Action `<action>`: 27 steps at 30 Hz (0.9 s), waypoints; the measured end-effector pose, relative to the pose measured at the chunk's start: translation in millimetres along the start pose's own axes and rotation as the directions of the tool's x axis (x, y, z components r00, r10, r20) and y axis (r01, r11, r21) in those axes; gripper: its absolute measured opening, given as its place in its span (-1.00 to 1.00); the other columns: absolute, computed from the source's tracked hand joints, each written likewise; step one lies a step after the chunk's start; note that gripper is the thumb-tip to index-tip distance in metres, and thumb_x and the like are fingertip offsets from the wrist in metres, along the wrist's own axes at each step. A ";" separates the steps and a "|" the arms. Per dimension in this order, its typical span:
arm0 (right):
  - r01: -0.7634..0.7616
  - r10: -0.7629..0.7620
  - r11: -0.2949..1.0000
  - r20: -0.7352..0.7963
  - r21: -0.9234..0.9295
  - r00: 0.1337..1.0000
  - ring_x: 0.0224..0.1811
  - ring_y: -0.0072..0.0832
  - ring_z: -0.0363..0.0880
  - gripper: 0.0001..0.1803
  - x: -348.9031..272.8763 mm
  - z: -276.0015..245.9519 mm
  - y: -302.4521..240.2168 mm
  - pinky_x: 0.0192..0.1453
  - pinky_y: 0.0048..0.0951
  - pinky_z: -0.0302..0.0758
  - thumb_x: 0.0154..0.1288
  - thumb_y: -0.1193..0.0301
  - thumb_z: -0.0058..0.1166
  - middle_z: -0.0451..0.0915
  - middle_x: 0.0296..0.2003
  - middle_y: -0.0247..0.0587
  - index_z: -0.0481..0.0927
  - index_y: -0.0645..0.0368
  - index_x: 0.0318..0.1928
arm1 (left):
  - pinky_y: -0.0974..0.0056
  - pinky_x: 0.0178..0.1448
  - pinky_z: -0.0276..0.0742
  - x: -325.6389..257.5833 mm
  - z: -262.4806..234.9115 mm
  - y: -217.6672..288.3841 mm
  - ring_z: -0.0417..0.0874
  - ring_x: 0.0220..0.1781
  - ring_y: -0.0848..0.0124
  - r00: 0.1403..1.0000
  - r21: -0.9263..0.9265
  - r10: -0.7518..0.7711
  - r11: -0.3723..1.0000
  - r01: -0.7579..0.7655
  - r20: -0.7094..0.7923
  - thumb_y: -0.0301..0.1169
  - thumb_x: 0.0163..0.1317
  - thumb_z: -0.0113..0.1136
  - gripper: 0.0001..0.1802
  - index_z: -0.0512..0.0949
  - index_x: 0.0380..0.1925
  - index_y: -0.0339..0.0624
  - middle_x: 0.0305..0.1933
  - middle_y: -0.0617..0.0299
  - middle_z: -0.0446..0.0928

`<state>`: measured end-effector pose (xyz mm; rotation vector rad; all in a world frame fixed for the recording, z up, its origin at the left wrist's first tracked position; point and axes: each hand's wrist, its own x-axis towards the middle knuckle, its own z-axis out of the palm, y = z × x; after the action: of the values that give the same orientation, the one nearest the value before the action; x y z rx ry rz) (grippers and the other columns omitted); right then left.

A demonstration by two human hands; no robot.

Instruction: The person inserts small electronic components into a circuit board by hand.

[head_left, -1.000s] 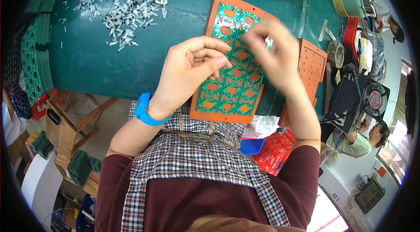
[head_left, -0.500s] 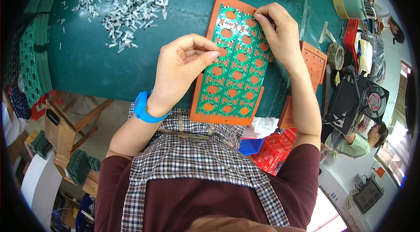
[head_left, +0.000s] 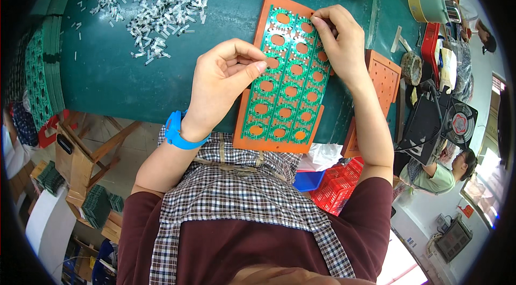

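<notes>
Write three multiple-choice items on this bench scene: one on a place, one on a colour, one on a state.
1. Where does the pile of small white parts lie?
A. on the table, to the person's far left
B. in the red crate
C. on the green panel

2. What colour is the wristband?
A. red
B. blue
C. yellow

3. How is the right hand placed?
A. flat on the table
B. fingertips on the green panel's top edge
C. off the panel

Answers: 1 A, parts spread on the table; 2 B, blue band on the left hand's wrist; 3 B, fingertips at the top holes.
</notes>
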<state>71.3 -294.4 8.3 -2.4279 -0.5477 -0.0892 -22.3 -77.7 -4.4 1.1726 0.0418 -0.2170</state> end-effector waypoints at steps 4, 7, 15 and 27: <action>0.096 -0.100 0.994 -0.101 -0.051 0.990 -0.35 -0.30 0.56 -0.90 -7.1 5.0 2.1 -0.27 -0.36 0.50 0.20 0.51 0.14 0.54 -0.36 -0.19 0.60 0.22 -0.26 | 0.38 -0.03 0.54 0.8 3.7 4.4 0.59 -0.20 0.50 0.999 -0.033 -0.012 0.999 0.011 -0.048 -0.60 0.26 0.13 -0.82 0.49 -0.13 -0.34 -0.29 0.23 0.58; 0.234 -0.262 0.950 -0.122 -0.207 0.957 -0.30 -0.30 0.57 -0.83 -13.2 5.0 2.8 -0.27 -0.35 0.52 0.13 0.54 0.16 0.55 -0.33 -0.21 0.62 0.22 -0.22 | 0.37 -0.02 0.55 1.0 4.4 7.6 0.61 -0.20 0.49 0.998 -0.064 -0.032 0.998 0.028 -0.053 -0.60 0.27 0.11 -0.76 0.46 -0.06 -0.35 -0.29 0.21 0.59; 0.521 -0.537 0.829 -0.027 -0.203 0.843 -0.27 -0.30 0.56 -0.58 -42.1 -5.8 -48.4 -0.27 -0.34 0.43 -0.13 0.50 0.37 0.58 -0.23 -0.21 0.59 0.15 -0.15 | 0.46 -0.03 0.54 -0.8 11.8 10.4 0.64 -0.16 0.50 0.992 -0.161 -0.119 0.979 0.124 0.040 -0.62 0.24 0.14 -0.70 0.44 -0.01 -0.38 -0.28 0.18 0.62; -0.109 0.105 0.906 0.031 0.410 0.994 -0.29 -0.40 0.55 -0.92 -41.3 -9.2 -47.1 -0.18 -0.46 0.46 0.21 0.53 0.14 0.58 -0.35 -0.20 0.57 0.27 -0.28 | 0.24 0.03 0.47 2.3 15.9 23.6 0.59 -0.11 0.33 0.954 0.628 0.299 0.740 -0.243 0.018 -0.51 0.11 0.29 -0.63 0.51 -0.03 -0.23 -0.21 0.19 0.59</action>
<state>15.2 -281.6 34.5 -2.0396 -0.3886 0.0775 -16.8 -83.9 22.9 1.8405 -0.1415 0.0966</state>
